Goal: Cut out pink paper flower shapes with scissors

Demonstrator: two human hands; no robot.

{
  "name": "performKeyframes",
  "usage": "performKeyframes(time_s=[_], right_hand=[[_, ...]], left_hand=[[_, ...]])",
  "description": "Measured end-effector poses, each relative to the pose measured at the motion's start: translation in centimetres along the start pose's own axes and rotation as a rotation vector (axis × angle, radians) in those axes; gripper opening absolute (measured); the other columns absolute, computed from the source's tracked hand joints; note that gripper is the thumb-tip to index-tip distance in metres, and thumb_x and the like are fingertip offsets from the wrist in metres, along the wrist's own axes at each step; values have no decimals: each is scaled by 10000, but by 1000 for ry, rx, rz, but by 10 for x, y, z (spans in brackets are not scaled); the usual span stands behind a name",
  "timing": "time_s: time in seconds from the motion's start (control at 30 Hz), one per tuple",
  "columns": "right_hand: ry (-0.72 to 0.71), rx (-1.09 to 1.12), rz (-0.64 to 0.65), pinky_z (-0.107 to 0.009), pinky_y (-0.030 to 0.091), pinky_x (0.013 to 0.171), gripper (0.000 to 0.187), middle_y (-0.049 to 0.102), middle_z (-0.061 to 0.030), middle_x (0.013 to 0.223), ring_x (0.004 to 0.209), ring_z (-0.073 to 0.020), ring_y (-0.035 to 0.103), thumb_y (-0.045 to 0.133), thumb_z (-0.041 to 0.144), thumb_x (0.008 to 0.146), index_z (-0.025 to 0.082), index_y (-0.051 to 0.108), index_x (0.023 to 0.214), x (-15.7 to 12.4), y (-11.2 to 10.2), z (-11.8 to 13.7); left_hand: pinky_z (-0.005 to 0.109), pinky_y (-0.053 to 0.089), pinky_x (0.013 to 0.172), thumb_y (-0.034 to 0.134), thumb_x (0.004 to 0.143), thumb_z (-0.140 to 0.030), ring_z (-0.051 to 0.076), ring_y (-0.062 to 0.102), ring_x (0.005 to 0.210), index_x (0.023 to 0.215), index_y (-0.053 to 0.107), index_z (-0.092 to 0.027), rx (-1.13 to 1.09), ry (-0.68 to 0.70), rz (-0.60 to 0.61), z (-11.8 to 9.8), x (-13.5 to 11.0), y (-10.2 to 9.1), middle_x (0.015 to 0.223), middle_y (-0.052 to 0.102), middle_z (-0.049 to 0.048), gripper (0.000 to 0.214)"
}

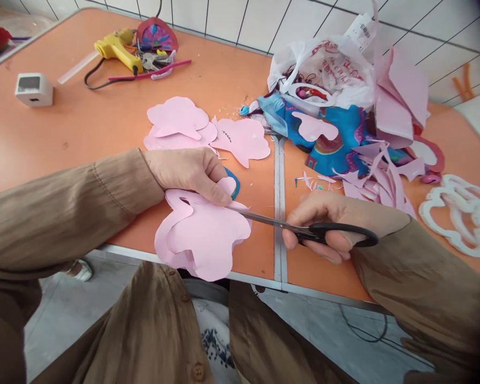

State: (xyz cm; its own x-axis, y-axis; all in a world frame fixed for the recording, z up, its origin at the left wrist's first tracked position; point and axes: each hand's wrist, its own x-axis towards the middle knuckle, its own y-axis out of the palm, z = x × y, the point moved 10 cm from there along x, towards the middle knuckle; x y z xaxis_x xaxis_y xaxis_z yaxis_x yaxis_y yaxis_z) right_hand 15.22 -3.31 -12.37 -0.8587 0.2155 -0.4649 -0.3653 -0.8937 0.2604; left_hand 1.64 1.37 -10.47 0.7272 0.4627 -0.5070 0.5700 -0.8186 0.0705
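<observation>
My left hand (192, 172) is closed on a pink paper cutout (208, 237) with wavy, rounded edges, which hangs in layers over the front edge of the table. In my right hand (324, 224) is a pair of black-handled scissors (340, 233), its blades pointing left and meeting the paper's upper edge beside my left thumb. Part of the blades is hidden by the paper, so how far they are spread does not show. A blue rounded piece (233, 184) peeks out behind my left fingers. Beyond that hand lie more pink cutouts (178, 116), one with a small dark mark (242, 140).
A yellow glue gun (118, 50) and a white box (34, 89) stand at the back left of the orange table (88, 117). To the right are a white plastic bag (324, 69), blue cloth (338, 138), pink scraps (380, 178) and white cloud-shaped frames (460, 216).
</observation>
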Motion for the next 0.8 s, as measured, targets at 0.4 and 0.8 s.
performKeyframes(time_s=[0.4, 0.8], right_hand=[[-72, 10, 73, -122, 381, 335, 530, 645, -1, 546, 359, -53, 500, 750, 575, 757, 109, 711, 1006, 3, 1, 2], [14, 32, 23, -99, 427, 395, 520, 636, 6, 531, 383, -39, 500, 783, 575, 710, 135, 745, 984, 1, 2, -1]], left_hand=[[181, 242, 385, 801, 700, -291, 48, 382, 420, 503, 593, -130, 45, 21, -20, 0, 0, -2, 461, 487, -19, 329], [184, 255, 381, 773, 734, -346, 55, 410, 427, 536, 603, -134, 124, 34, 29, -1, 0, 3, 484, 506, -18, 337]])
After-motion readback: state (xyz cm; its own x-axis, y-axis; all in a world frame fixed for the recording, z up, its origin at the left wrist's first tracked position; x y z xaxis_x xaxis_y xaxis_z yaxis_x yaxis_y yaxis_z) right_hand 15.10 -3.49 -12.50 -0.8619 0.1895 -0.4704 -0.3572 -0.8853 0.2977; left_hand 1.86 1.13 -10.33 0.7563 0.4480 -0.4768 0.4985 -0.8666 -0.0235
